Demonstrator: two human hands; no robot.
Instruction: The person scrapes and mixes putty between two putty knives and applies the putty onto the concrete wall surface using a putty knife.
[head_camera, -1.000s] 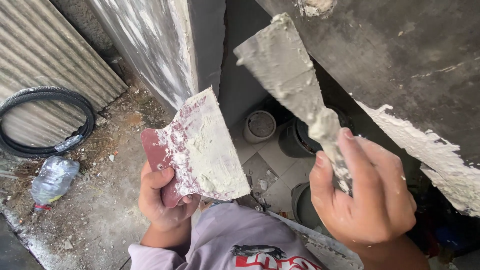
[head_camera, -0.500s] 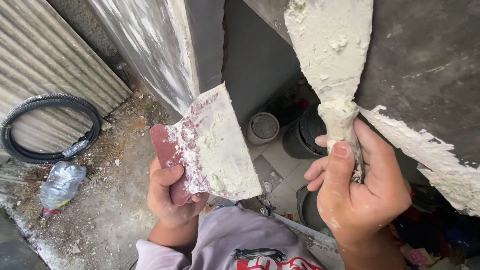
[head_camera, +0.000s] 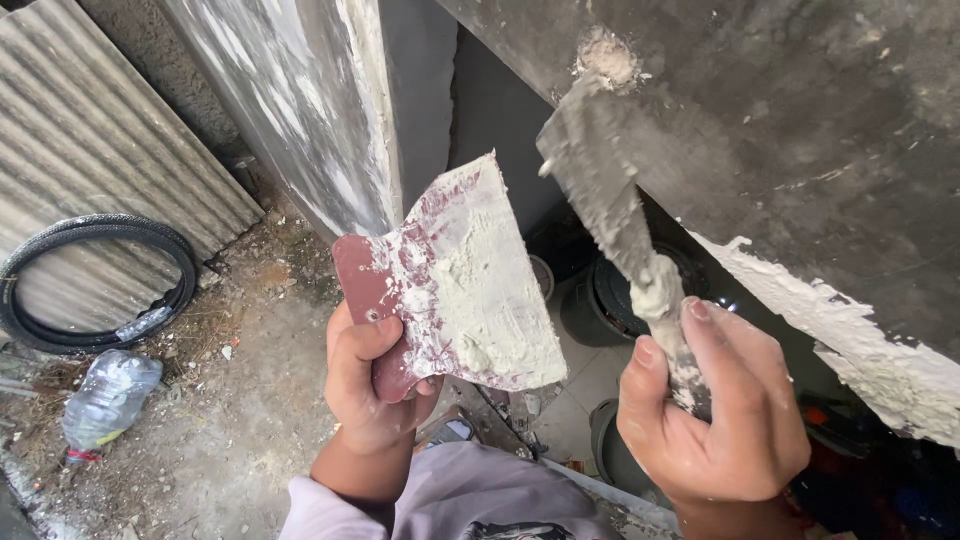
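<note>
My left hand (head_camera: 372, 385) grips a wide red-handled scraper (head_camera: 455, 285) held flat, its blade smeared with pale putty. My right hand (head_camera: 712, 400) holds a narrower putty knife (head_camera: 600, 190) by its caked handle. The knife's blade tilts up and left, its tip against the dark grey slab surface (head_camera: 800, 130) just below a small blob of putty (head_camera: 605, 55). A thick ragged band of white putty (head_camera: 860, 340) runs along the slab's lower edge to the right of my right hand.
A plastered column (head_camera: 300, 110) stands behind the scraper. Corrugated sheet (head_camera: 90, 150), a coiled black hose (head_camera: 95, 280) and a crushed plastic bottle (head_camera: 105, 395) lie on the dirt ground at left. Dark buckets (head_camera: 600, 300) sit below between my hands.
The right hand swung the putty knife from flat on the slab to a tilt, its tip now under the putty blob. The left hand with the scraper stayed nearly still.
</note>
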